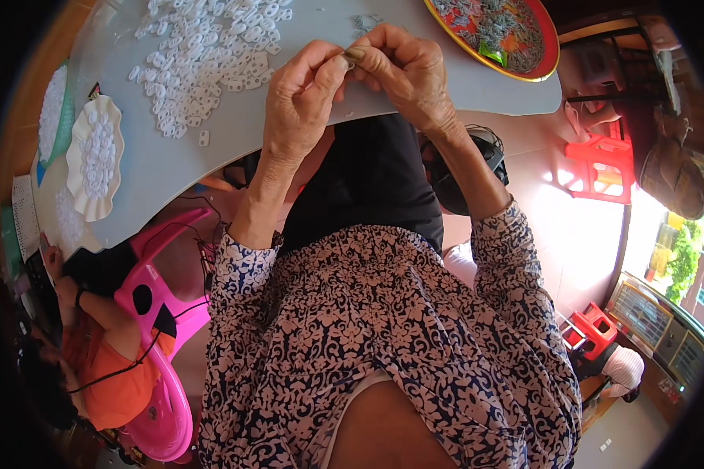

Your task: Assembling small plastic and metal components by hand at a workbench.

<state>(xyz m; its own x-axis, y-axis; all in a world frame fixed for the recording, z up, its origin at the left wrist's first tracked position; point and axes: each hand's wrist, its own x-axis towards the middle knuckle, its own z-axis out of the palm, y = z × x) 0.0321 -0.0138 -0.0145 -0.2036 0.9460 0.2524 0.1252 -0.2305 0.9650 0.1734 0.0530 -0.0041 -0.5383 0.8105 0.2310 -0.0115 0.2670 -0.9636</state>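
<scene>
My left hand [305, 102] and my right hand [407, 74] meet over the near edge of the grey table [238, 129]. Thumbs and fingers of both are pinched together around something tiny; the fingertips mostly hide it. Left of them spreads a heap of small white plastic pieces with holes [203, 66], and one loose white piece [204, 138] lies nearer the edge. Just beyond my fingers are a few small grey pieces [365, 22]. To the right stands a round red tray with a gold rim [554, 59], holding many small grey pieces [497, 27] and a bit of green wrapper.
A cream scalloped dish [77, 168] of white pieces and a green basket [64, 129] stand at the table's left. Below them, a person in orange [121, 375] sits by a pink chair [152, 297]. Red stools [602, 168] stand on the floor at right.
</scene>
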